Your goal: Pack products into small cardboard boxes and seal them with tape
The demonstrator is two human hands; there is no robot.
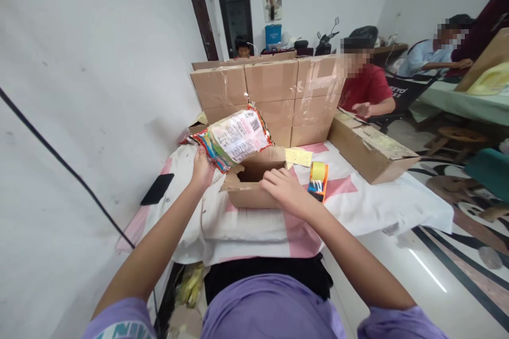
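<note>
My left hand (203, 169) grips a colourful plastic food packet (240, 136) by its lower left end, holding it tilted above and behind a small open cardboard box (252, 197). The packet has a printed white and pink label panel with a barcode. Over the right side of the box rests my right hand (284, 190), fingers curled on its rim. The box's inside looks dark, and its contents cannot be made out. Just right of the box stands a tape dispenser (318, 180) with yellow tape. A yellow dotted card (299, 157) lies behind it.
Stacked, taped cardboard boxes (272, 85) form a wall at the back of the table. A long carton (371, 145) sits at the right. A black flat object (157, 189) lies at the left. A person in a red shirt (368, 90) sits beyond; others are farther back.
</note>
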